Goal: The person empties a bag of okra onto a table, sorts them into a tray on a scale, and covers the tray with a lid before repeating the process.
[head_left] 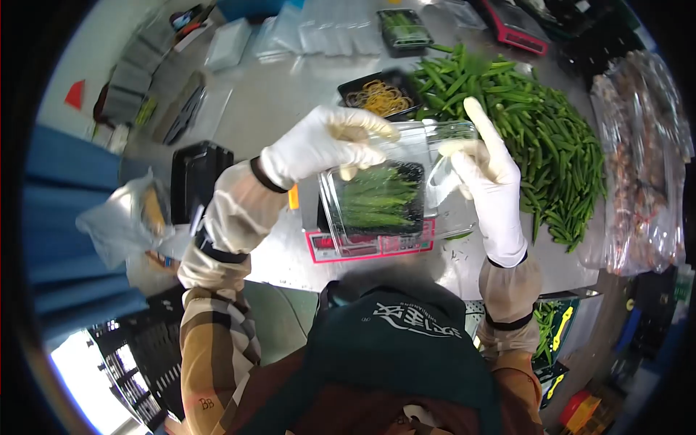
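Both hands wear white gloves. My left hand grips the top left edge of a clear plastic lid. My right hand is at the lid's right side, its index finger stretched up and its other fingers bent at the edge. Beneath the lid, seen through it, a black tray of green okra sits on a scale with a red-edged front panel. Behind the lid a black tray holds yellow rubber bands.
A large okra heap covers the right of the metal table. Bagged goods lie beyond it. Empty black trays stand at left, stacked clear lids at the back, near a packed okra tray.
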`<state>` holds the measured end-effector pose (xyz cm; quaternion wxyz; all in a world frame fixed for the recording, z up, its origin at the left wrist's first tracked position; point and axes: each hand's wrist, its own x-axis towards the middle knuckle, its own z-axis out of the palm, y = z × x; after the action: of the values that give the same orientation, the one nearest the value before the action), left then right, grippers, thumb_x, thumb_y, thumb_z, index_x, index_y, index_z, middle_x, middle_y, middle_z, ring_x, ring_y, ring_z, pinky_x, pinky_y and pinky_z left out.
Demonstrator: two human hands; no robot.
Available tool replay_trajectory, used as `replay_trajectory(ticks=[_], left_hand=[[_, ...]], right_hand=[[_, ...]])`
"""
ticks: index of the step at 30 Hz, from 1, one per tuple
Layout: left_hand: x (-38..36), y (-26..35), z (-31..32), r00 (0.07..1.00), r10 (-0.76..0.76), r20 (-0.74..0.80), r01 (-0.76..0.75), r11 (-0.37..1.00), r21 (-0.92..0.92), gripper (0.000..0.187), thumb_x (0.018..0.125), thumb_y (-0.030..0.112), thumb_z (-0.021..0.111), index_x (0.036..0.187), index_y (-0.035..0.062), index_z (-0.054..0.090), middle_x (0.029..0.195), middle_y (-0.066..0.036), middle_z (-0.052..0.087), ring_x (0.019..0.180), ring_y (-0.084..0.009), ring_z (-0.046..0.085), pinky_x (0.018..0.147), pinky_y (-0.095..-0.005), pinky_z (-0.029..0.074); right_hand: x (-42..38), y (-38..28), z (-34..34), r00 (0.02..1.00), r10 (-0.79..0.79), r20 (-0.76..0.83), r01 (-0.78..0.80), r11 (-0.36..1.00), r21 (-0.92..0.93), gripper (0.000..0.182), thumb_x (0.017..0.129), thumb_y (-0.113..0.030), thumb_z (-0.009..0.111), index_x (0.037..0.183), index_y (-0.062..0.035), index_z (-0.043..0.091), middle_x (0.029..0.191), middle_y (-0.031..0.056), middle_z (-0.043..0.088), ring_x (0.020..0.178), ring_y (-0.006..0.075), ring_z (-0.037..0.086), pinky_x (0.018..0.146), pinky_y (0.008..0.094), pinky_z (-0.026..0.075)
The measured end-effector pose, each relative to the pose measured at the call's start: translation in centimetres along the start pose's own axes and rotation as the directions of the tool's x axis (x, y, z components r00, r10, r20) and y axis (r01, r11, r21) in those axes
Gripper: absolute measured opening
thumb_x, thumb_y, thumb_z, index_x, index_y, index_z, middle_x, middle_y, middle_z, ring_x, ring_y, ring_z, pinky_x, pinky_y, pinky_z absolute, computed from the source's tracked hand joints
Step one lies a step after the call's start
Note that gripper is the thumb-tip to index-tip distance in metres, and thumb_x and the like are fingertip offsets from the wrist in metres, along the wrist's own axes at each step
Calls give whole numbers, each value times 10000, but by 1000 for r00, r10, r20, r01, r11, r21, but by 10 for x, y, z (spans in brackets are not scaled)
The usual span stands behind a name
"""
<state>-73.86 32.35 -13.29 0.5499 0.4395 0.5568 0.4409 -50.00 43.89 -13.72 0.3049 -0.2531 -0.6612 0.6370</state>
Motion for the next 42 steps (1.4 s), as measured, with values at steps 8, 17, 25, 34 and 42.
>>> replay_trajectory(ticks=[8, 17, 25, 34, 42], left_hand=[[-37, -68, 43, 860, 83, -504, -283, 899, -335, 581, 957, 96, 592, 1478, 51, 340, 1324, -128, 517, 1186, -205, 542, 1002, -317, 453], [-25, -178, 47, 646, 307, -699, -147, 948, 282, 524, 941, -51, 495, 1449, -4, 379, 1445, -173, 454, 1359, -257, 418, 1125, -334, 311], [-35, -180, 56, 591, 435, -679, 14, 837, 547, 538, 895, -90, 509, 1415, 32, 455, 1394, -208, 482, 1318, -328, 447, 1116, -369, 331], [-26, -196, 46, 600, 320, -734, 21, 910, 414, 485, 923, -56, 491, 1397, 46, 486, 1400, -203, 448, 1293, -337, 449, 1126, -352, 316], [-96, -214, 70, 588, -242, -772, -41, 944, -327, 257, 973, 59, 552, 1229, 44, 561, 995, -82, 627, 928, -151, 632, 851, -283, 520]], right_hand=[[-14, 63, 9, 944, 144, -295, -95, 980, 175, 455, 971, -107, 569, 1417, -90, 482, 1085, 76, 685, 828, 101, 650, 618, 172, 454], [-23, 157, 27, 979, -108, -170, 16, 884, -467, 432, 995, -129, 523, 1413, -31, 466, 1383, 132, 545, 1217, 226, 544, 1044, 318, 397], [-27, 156, 28, 995, -33, -97, -7, 921, -389, 419, 1033, -128, 404, 1438, -20, 412, 1430, 138, 490, 1318, 241, 460, 1115, 327, 325], [-12, 164, 24, 1000, 2, -28, -11, 942, -335, 425, 1017, -98, 388, 1431, -3, 414, 1470, 147, 444, 1368, 232, 405, 1141, 330, 293], [-81, 184, -15, 929, 353, -111, -340, 933, 117, 367, 979, -85, 544, 1338, -12, 512, 1302, 90, 545, 1163, 191, 534, 964, 310, 446]])
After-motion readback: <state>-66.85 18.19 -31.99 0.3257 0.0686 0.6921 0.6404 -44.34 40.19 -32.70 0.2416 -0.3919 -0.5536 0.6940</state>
